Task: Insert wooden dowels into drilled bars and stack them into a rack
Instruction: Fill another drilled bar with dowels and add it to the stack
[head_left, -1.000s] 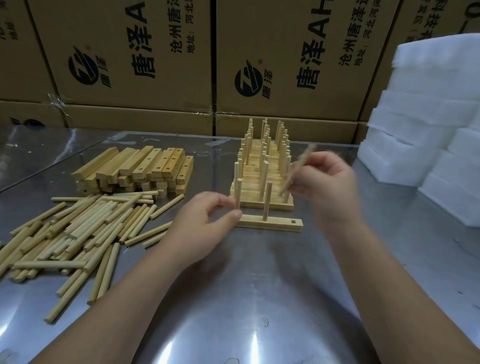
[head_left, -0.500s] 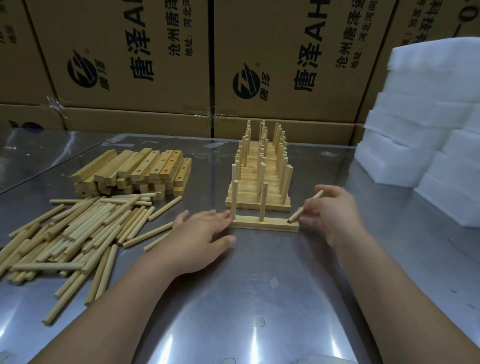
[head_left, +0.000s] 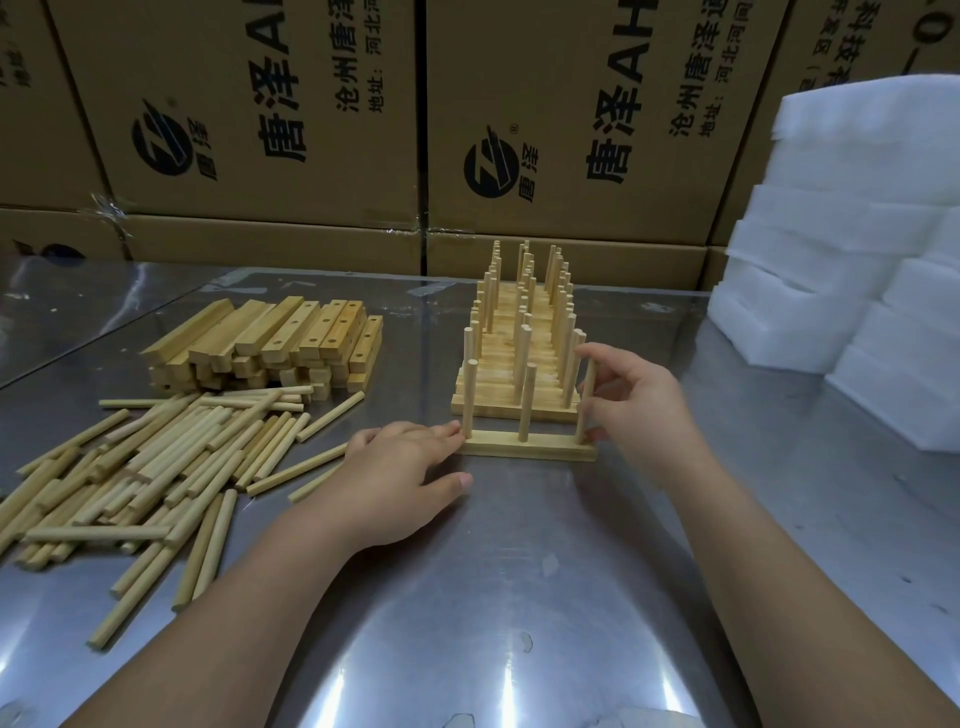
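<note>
A drilled wooden bar (head_left: 550, 449) lies flat on the steel table, just in front of the finished rack (head_left: 519, 364). Two dowels stand upright in its left and middle holes. My right hand (head_left: 639, 400) pinches a third dowel (head_left: 587, 400), held upright at the bar's right end. My left hand (head_left: 405, 467) lies flat on the table with straight fingers, its fingertips touching the bar's left end. Loose dowels (head_left: 156, 457) are heaped at the left, with a pile of drilled bars (head_left: 270, 343) behind them.
Brown cardboard boxes (head_left: 545, 114) wall off the back of the table. White foam blocks (head_left: 852, 291) are stacked at the right. The steel table (head_left: 493, 597) is shiny in front of my arms.
My right hand brought the dowel down from in front of the rack to the bar's right end and turned it upright. My left hand flattened against the bar's left end.
</note>
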